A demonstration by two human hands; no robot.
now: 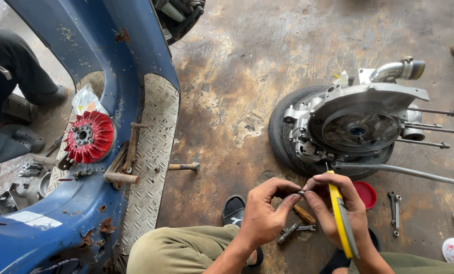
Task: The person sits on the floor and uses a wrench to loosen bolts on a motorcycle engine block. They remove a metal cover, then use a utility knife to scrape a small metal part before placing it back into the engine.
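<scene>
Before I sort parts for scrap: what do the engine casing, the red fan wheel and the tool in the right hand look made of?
Engine casing: bare cast metal, probably aluminium, dull silver-grey. Red fan wheel: looks like painted metal, glossy ribbed fins. Tool in the right hand: yellow grip, likely plastic, over a grey metal body.

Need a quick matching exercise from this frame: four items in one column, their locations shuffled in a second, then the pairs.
Things:
1. red finned flywheel
2. yellow-handled tool
3. red round lid
4. engine block

Places:
A. on the concrete floor, beside the tyre
B. held in the right hand
C. on the blue scooter body, on its floorboard
D. mounted over the tyre, studs pointing right

Pairs: 1-C, 2-B, 3-A, 4-D
</scene>
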